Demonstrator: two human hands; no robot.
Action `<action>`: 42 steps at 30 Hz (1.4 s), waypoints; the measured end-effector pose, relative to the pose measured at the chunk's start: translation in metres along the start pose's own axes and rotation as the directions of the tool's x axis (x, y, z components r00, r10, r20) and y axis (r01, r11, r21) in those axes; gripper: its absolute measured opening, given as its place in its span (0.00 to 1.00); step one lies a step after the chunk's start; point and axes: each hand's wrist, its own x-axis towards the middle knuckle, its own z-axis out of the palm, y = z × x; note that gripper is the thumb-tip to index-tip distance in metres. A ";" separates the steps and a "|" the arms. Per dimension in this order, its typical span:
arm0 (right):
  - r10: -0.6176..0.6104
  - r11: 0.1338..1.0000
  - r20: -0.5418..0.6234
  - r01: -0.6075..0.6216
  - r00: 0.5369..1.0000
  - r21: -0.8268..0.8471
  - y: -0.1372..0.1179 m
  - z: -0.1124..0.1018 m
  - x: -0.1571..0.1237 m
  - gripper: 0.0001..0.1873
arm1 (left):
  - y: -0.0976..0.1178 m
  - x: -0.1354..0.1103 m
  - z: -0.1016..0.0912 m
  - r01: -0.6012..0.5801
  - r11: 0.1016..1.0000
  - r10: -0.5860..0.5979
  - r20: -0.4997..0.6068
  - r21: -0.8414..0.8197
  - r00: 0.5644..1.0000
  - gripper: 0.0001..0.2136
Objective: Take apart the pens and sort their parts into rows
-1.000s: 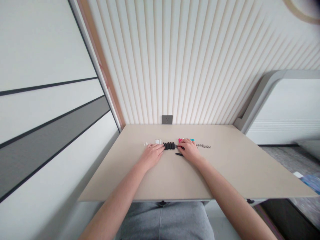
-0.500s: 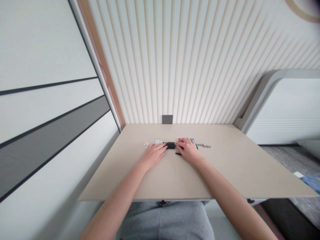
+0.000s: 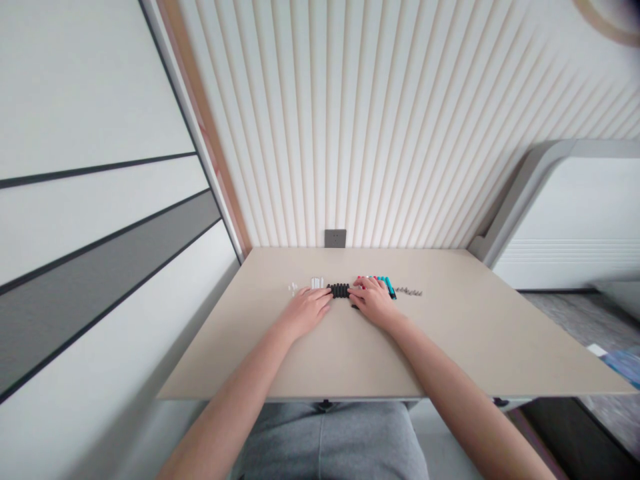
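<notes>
A tight row of short black cylinders stands between my hands on the table, too small to name exactly. My left hand lies low with its fingers stretched out, their tips touching the row's left end. At the right end rest the fingertips of my right hand, also extended. This hand partly covers a group of pink, red and cyan sticks. Under its thumb side peeks a dark slim piece, mostly hidden.
White thin tubes lie behind my left fingers, with small white bits to their left. A line of small grey pieces extends at the right. Behind the beige table is a ribbed wall with a dark socket.
My right hand has shifted slightly left, against the row's right end, showing more of the coloured sticks and covering more of the dark slim piece. My left hand stays nearly in place.
</notes>
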 end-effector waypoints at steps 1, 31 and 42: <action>0.001 1.000 0.004 -0.001 1.000 0.002 0.000 0.000 0.000 0.13 | 0.000 0.000 0.000 -0.001 1.000 0.001 0.000 0.001 1.000 0.15; 0.045 0.987 -0.020 -0.041 0.999 0.156 0.001 -0.003 0.004 0.14 | 0.003 0.001 -0.005 0.092 0.996 -0.092 -0.020 -0.003 0.996 0.13; -0.033 0.984 0.084 0.018 0.996 0.176 0.012 -0.021 -0.006 0.11 | 0.001 0.000 -0.002 0.091 0.996 -0.091 -0.017 -0.010 0.996 0.13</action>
